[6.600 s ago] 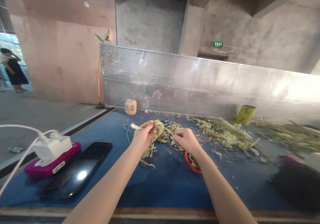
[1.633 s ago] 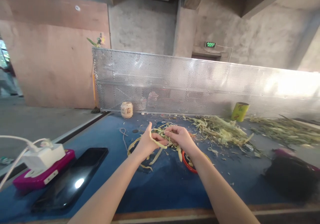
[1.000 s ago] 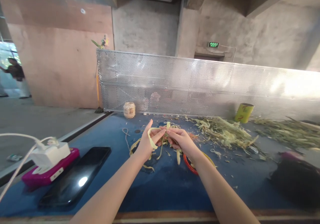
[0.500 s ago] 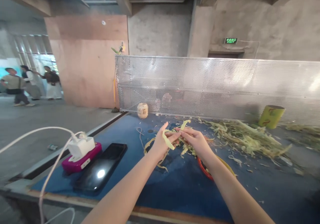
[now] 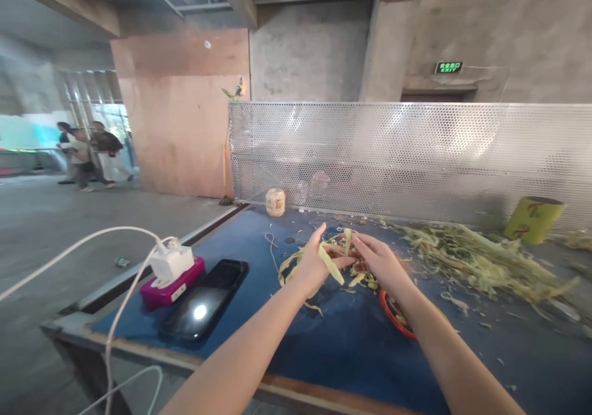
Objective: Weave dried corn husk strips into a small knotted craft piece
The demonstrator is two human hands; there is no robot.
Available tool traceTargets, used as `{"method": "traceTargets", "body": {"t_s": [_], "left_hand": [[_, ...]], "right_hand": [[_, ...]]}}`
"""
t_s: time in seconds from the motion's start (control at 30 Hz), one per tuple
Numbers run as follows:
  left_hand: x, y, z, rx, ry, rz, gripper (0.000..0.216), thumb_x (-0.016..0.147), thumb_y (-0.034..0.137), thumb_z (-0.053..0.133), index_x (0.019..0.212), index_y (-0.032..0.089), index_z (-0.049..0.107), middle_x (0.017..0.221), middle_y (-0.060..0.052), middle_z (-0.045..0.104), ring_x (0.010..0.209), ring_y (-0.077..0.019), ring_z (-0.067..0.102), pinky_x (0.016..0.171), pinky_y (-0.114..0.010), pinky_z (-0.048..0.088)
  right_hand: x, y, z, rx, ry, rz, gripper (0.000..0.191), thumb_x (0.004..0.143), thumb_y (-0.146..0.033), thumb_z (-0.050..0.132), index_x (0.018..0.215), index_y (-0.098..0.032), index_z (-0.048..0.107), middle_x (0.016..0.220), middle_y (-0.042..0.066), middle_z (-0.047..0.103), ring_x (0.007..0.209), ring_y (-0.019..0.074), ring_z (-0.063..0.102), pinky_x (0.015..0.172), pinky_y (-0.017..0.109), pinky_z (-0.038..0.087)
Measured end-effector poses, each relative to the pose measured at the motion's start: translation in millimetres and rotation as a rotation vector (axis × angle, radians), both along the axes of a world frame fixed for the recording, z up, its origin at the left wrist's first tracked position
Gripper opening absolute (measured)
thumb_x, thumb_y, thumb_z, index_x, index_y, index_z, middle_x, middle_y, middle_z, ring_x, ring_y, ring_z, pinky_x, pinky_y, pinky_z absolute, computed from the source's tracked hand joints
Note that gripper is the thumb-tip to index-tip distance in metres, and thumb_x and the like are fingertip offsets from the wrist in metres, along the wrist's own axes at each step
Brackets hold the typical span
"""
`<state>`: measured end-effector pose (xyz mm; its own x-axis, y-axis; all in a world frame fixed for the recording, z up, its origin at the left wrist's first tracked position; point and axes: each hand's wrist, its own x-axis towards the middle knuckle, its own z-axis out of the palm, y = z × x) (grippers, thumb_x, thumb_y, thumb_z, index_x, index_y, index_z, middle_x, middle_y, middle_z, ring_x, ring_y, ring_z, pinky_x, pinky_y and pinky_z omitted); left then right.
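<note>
My left hand [image 5: 313, 262] and my right hand [image 5: 380, 261] meet above the blue table [image 5: 324, 347], both pinching pale green husk strips [image 5: 333, 266]. One strip loops over my left thumb and more strips hang down to the table. A red-rimmed bowl [image 5: 392, 311] sits under my right wrist, partly hidden by my forearm. A large heap of husks [image 5: 481, 261] lies to the right of my hands.
A black phone [image 5: 206, 299] lies at the table's left, beside a white charger [image 5: 172, 261] with a cable on a magenta box [image 5: 172, 283]. A small twine roll [image 5: 275, 202] and a yellow-green tube [image 5: 534, 219] stand by the perforated metal screen [image 5: 407, 156]. People walk at far left [image 5: 86, 156].
The view has swung left, so the table's left edge and passers-by show. My hands stay together on the strips, which I have drawn up from the table pile.
</note>
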<state>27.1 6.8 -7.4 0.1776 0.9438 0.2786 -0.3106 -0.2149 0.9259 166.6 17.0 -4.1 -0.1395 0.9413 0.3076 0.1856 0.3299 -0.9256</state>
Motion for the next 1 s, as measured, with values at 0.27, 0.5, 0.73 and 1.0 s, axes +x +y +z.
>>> {"method": "traceTargets", "body": {"t_s": [0.27, 0.5, 0.73, 1.0], "left_hand": [[-2.1, 7.5, -5.7, 0.073, 0.131, 0.094, 0.104, 0.058, 0.018, 0.072, 0.137, 0.018, 0.005, 0.071, -0.002, 0.065, 0.058, -0.0135, 0.059, 0.056, -0.026, 0.045], [-4.0, 6.1, 7.1, -0.029, 0.064, 0.069, 0.113, 0.058, 0.019, 0.074, 0.136, 0.008, -0.007, 0.068, -0.006, 0.067, 0.047, -0.0117, 0.055, 0.043, -0.020, 0.039], [-6.9, 5.6, 7.8, 0.090, 0.179, 0.102, 0.107, 0.067, 0.027, 0.066, 0.135, 0.022, -0.018, 0.078, -0.008, 0.068, 0.044, -0.0112, 0.056, 0.039, -0.018, 0.036], [-8.3, -0.6, 13.6, 0.085, 0.141, 0.019, 0.105, 0.066, 0.024, 0.067, 0.136, 0.028, -0.011, 0.092, -0.012, 0.067, 0.046, -0.0133, 0.059, 0.040, -0.021, 0.040]], "right_hand": [[2.5, -1.5, 5.1, 0.219, -0.346, -0.109, 0.020, 0.075, -0.030, 0.045, 0.078, -0.017, 0.061, 0.076, 0.003, 0.061, 0.068, 0.0140, 0.055, 0.062, 0.025, 0.041], [5.5, -6.4, 11.9, 0.035, -0.243, 0.066, 0.027, 0.076, -0.036, 0.045, 0.057, -0.017, 0.050, 0.040, -0.008, 0.027, 0.035, 0.0048, 0.026, 0.038, 0.019, 0.021], [2.3, -6.6, 6.4, -0.145, -0.071, 0.161, 0.033, 0.071, -0.050, 0.053, 0.073, -0.017, 0.057, 0.041, -0.009, 0.028, 0.032, 0.0031, 0.021, 0.031, 0.017, 0.014], [-6.1, -8.8, 4.7, -0.183, 0.076, 0.107, 0.036, 0.066, -0.050, 0.058, 0.055, -0.018, 0.046, 0.040, -0.009, 0.031, 0.031, 0.0017, 0.020, 0.031, 0.018, 0.012]]}}
